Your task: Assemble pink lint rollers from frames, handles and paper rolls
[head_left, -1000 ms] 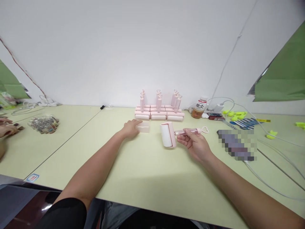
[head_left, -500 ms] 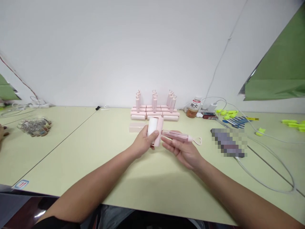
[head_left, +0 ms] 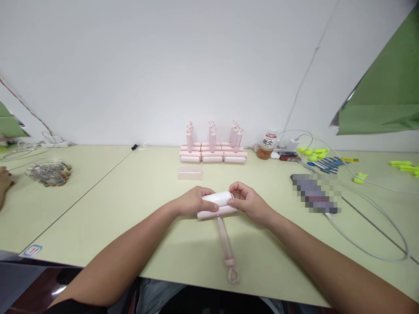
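The left hand clasps the pink roller and the right hand pinches its right end, where uneven finger pressure could crease the white roll

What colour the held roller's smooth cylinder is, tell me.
The smooth cylinder is white; see head view.

We record bright, even lighting, a soft shadow across the near table, and wide-angle distortion toward the edges.
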Available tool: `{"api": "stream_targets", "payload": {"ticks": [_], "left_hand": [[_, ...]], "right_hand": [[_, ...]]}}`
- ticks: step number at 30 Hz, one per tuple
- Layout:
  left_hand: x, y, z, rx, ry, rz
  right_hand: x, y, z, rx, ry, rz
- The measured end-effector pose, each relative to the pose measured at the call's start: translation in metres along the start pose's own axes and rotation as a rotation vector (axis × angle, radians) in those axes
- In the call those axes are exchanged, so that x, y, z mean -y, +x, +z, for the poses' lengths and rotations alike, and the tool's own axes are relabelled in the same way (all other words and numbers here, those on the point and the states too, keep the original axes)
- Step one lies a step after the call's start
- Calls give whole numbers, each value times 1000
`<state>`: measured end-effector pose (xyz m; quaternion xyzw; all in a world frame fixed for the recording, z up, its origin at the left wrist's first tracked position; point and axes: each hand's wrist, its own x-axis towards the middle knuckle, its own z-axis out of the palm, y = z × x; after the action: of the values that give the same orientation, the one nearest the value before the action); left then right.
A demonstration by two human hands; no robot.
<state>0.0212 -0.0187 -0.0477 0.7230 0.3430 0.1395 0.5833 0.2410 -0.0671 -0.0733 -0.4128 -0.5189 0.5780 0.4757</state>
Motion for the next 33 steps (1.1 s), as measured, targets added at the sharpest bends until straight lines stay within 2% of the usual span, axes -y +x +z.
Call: {"api": "stream_targets", "payload": {"ticks": [6, 10, 16, 18, 20, 23, 28, 33], "left_hand": [[14, 10, -16, -3, 55, -18], [15, 12, -18, 26, 48, 10], [21, 20, -12, -42, -6, 35], [24, 25, -9, -132, -13, 31], [26, 30, -6, -281, 33, 45], [27, 33, -4, -425, 161, 136], [31, 31, -8, -419, 321, 217], [39, 28, -14, -373, 206, 316]], "right_hand": [[-3, 7, 1, 50, -28, 128], [-1, 8, 2, 61, -1, 157], [-9, 18, 3, -58, -58, 102], [-14, 22, 2, -122, -160, 48], [-18, 25, -1, -160, -274, 8], [-22, 28, -6, -168, -352, -31], [-25, 27, -13, -262, -364, -82], [-19, 24, -12, -147, -312, -112]]}}
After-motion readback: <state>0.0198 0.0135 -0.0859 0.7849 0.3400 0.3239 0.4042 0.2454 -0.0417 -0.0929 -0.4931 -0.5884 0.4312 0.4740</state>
